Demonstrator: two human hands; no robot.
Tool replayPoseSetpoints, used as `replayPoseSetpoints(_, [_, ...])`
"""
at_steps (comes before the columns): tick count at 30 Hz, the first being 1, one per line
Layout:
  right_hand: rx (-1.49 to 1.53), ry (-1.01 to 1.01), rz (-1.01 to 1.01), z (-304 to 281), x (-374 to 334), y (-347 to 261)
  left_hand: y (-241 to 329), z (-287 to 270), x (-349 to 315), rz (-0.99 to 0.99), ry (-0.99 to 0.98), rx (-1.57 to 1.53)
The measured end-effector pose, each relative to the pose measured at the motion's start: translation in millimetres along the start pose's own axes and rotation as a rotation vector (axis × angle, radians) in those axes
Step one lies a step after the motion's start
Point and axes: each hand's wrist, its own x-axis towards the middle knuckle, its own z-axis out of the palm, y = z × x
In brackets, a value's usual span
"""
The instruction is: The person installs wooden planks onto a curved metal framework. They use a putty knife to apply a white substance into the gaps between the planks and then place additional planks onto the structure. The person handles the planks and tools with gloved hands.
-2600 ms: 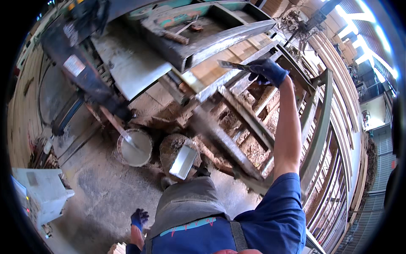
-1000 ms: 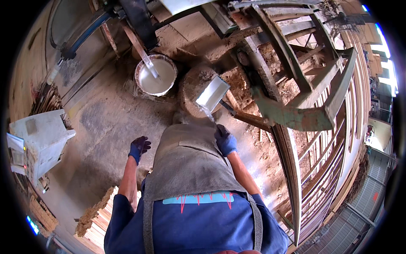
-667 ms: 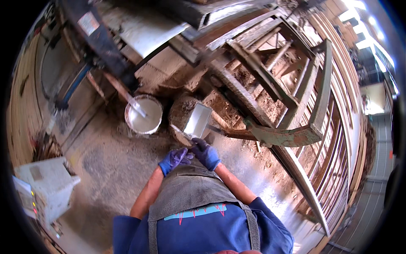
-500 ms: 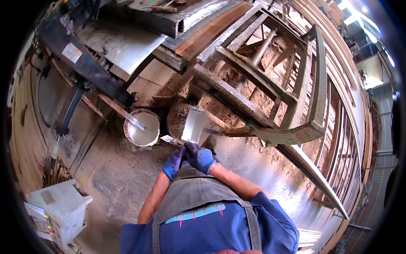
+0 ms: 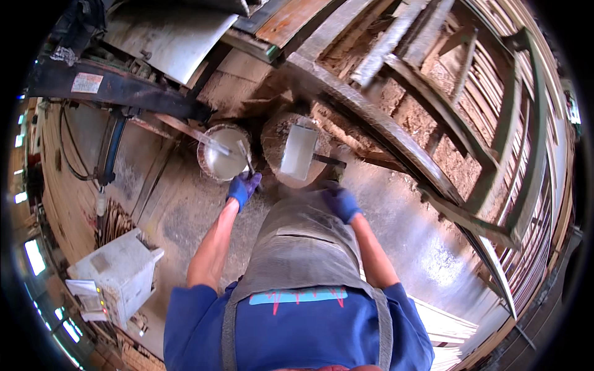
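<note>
My left hand [image 5: 244, 188], in a blue and purple glove, is closed around the handle of a flat-tipped spreading tool [image 5: 245, 156]. The tool's pale end reaches into a round bucket [image 5: 203, 162] of white, paste-like stuff [image 5: 228, 162]. A flat wooden stick [image 5: 204, 140] also leans into that bucket. My right hand [image 5: 340, 202], gloved too, hangs beside my apron, below the dark handle [image 5: 329, 161] of a rectangular white-coated block or pan [image 5: 298, 152]. That piece rests on a second round, crusted container [image 5: 274, 133]. The right fingers are blurred and partly hidden.
A heavy metal frame [image 5: 371, 111] stands at the right, with sawdust [image 5: 396, 114] around it. Machine parts, including a dark beam [image 5: 117, 88], reach in from the left. A grey box [image 5: 117, 272] stands lower left. Long boards [image 5: 68, 185] lie along the left.
My hands have parted. The left has moved with the tool to the bucket of white stuff; the right has swung outward to the right. The view has shifted too.
</note>
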Motion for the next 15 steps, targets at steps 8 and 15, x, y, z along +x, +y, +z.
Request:
replayPoseSetpoints(8, [0.839, 0.157, 1.382, -5, -237, 195, 0, 41, 117, -0.071, -0.065, 0.706])
replayPoseSetpoints(15, [0.854, 0.25, 1.682, 32, -304, 146, -21, 83, 220, -0.23, -0.221, 0.812])
